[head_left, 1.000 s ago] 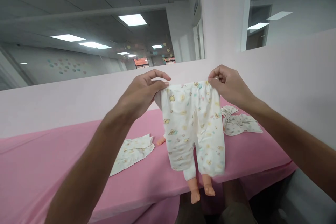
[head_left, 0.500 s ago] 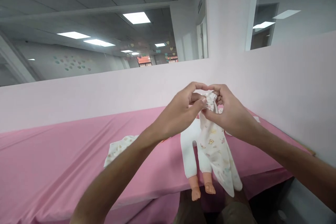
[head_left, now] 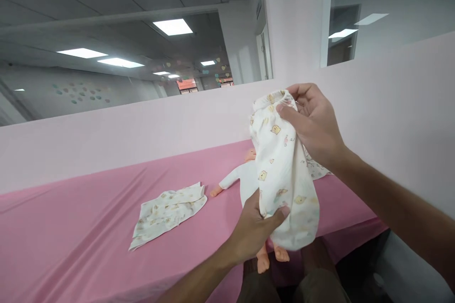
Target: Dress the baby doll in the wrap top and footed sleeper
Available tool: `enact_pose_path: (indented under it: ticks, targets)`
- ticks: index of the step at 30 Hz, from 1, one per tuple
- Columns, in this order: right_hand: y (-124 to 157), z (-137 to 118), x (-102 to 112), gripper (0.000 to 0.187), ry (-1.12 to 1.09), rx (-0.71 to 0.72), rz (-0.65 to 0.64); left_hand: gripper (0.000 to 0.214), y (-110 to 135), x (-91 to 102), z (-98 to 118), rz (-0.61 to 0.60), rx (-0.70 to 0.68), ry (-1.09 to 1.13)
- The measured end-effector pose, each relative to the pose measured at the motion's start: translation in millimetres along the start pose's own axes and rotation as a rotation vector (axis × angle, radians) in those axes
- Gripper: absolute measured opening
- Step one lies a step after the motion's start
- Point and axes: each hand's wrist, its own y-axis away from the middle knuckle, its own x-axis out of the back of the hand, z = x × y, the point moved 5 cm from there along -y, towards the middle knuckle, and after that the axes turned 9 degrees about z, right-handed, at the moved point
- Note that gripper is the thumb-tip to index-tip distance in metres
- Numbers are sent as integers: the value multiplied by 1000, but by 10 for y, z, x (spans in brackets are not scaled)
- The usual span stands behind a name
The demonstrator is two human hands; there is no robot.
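Note:
A pair of white baby pants (head_left: 275, 161) with yellow animal prints hangs upright between my hands. My right hand (head_left: 316, 123) pinches the gathered waistband at the upper right, thumb in front. Lower down, my left hand (head_left: 259, 222) grips the leg part, its thumb on the front and the fingers hidden behind the cloth. Behind the pants lies a baby doll (head_left: 249, 180) in a white bodysuit; its head and torso are partly covered, while one arm and both feet show.
A folded printed baby garment (head_left: 170, 210) lies left of the doll on the pink sheet (head_left: 88, 208). Another printed cloth (head_left: 316, 169) lies to the right, partly behind my wrist. A pale wall (head_left: 159, 128) with windows stands behind.
My left hand has left the waistband and moved down to the leg part. My right hand has raised the waistband, and the pants are now spread in front of the doll.

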Motion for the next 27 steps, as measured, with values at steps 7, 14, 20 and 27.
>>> enact_pose_path:
  ticks: [7,14,20,27]
  targets:
    - [511,1323,262,28,309,-559,-268,18,50,431,235,300,-284,-169]
    - [1628,2093,231,33,227,-637,-508,23,12,982,231,550,-296,16]
    - [1891,2509,527,33,277,-696,-267,29,63,1738,-28,882,-267,475]
    - [1982,2571,673,30,248,-732,-150,17,197,2562,-343,1054,-155,479]
